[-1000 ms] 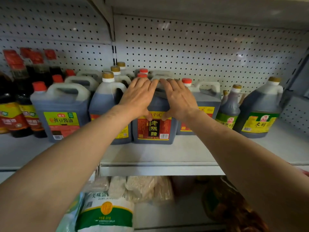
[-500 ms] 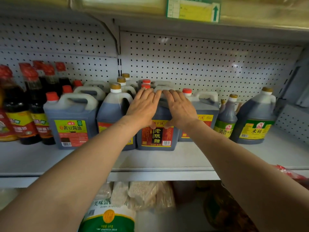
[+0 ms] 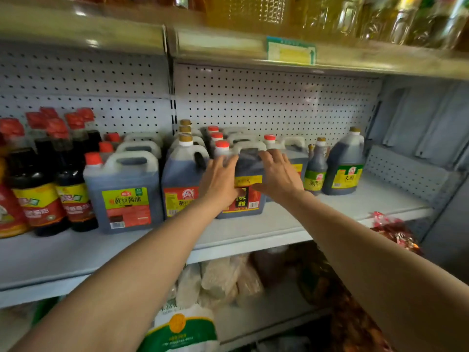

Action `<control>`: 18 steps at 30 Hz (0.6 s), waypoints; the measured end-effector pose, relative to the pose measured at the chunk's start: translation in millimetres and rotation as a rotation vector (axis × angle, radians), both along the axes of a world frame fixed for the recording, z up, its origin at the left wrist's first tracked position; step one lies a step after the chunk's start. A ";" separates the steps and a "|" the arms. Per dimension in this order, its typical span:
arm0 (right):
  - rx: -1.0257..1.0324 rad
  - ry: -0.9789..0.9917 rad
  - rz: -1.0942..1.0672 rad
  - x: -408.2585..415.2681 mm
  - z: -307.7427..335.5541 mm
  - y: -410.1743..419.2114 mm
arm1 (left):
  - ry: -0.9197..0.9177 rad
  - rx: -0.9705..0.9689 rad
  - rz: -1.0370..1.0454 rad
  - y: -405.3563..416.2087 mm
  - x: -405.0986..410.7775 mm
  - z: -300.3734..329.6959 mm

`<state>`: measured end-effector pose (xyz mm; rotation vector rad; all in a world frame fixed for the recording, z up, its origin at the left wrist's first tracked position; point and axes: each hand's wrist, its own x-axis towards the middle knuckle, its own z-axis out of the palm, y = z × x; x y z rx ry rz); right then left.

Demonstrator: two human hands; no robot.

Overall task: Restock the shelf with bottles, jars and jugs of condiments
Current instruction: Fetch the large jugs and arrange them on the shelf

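Pegboard-backed shelf (image 3: 253, 232), vinegar jug (image 3: 247, 189) front of its row, dead centre; left hand (image 3: 219, 182) at its 9 o'clock, right hand (image 3: 280, 177) at 3, fingers flat, gripping nothing. Uneven push could skew it into the neighbouring soy jug (image 3: 181, 181)

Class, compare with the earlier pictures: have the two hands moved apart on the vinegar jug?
Yes. The left hand and right hand now sit apart, baring the vinegar jug label's yellow band; earlier their fingertips nearly met.

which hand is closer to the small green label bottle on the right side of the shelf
Right. The right hand rests on the front vinegar jug, beside the small green-label bottle. The left hand lies on the jug's far side, further off.
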<state>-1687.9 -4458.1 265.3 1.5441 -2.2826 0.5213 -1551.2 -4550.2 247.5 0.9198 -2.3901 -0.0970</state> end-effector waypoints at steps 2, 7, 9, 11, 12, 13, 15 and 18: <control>0.035 -0.061 -0.025 15.7 -15.4 15.6 | 0.056 0.131 -0.033 5.7 15.9 -21.2; 0.219 -0.124 -0.107 55.9 -70.1 58.0 | 0.041 0.306 -0.052 30.5 62.4 -80.9; 0.275 -0.186 -0.092 74.5 -92.9 76.0 | 0.002 0.335 -0.057 45.1 83.6 -102.3; 0.323 -0.220 -0.060 91.0 -114.0 92.8 | -0.055 0.348 -0.048 60.2 105.0 -122.9; 0.348 -0.225 -0.051 98.0 -123.8 99.1 | -0.074 0.366 -0.038 67.2 115.9 -132.3; 0.371 -0.229 -0.043 104.2 -133.4 104.4 | -0.090 0.391 -0.025 73.6 126.6 -141.9; 0.405 -0.247 -0.016 116.4 -151.6 112.1 | -0.108 0.420 0.008 86.4 148.4 -158.9; 0.447 -0.291 0.051 133.8 -178.2 121.4 | -0.151 0.431 0.093 106.0 179.2 -180.5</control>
